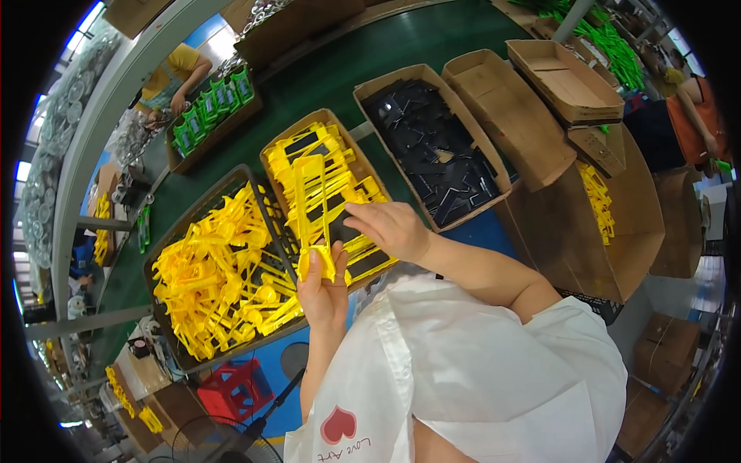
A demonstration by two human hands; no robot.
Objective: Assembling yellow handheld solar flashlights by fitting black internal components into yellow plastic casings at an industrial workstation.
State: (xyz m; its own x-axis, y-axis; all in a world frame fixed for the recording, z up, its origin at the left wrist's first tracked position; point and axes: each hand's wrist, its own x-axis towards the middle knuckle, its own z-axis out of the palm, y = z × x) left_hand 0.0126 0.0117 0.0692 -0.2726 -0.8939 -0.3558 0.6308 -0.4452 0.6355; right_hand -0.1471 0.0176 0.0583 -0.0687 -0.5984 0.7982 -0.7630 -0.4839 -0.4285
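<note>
My left hand (324,297) grips a yellow plastic frame (312,202) by its wide lower end, thumb in front. The frame stands up from the hand, with a long open slot between its two side bars. My right hand (392,229) is beside it, fingers drawn together at a dark flat patch (340,228). Whether that patch is a panel in my fingers or lies in the box behind, I cannot tell. Behind the frame is a cardboard box (272,144) of yellow frames with black panels. A dark crate (171,351) heaped with loose yellow frames (212,278) stands to the left.
Right of my hands, a cardboard box (500,179) holds black flat pieces (432,147). More cardboard trays (505,116) stand farther right. A green conveyor belt (324,73) runs behind. At far left, a co-worker (181,69) sits by green parts (212,108). A red crate (235,390) lies lower left.
</note>
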